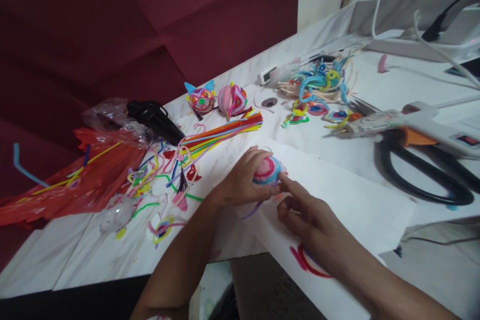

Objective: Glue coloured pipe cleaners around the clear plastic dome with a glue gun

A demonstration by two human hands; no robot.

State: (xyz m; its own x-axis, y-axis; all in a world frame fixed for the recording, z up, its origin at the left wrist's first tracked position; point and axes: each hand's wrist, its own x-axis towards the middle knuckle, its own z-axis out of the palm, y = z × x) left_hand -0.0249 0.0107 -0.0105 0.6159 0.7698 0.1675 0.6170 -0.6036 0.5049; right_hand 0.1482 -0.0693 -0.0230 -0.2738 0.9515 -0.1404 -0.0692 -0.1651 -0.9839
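A ball wrapped in pink, white and blue fuzzy craft strands (267, 170) rests low over the white paper (348, 195). My left hand (243, 177) is curled around its left side, fingers over the top and thumb along the bottom. With its index finger stretched out, my right hand (309, 212) touches the ball's right edge. The other fingers of that hand are loosely bent, and nothing shows in them. A purple strand (252, 211) trails below the ball. Under my right wrist, a curved red strand piece (313, 266) lies on the paper.
Black-handled scissors (420, 175) and a white glue gun (423, 122) lie at right. Beyond my hands are bundled colored pipe cleaners (225, 132), two decorated balls (201, 99) and a black tool (155, 120). Tangled strands (322, 85) lie further back; red plastic (93, 170) hangs left.
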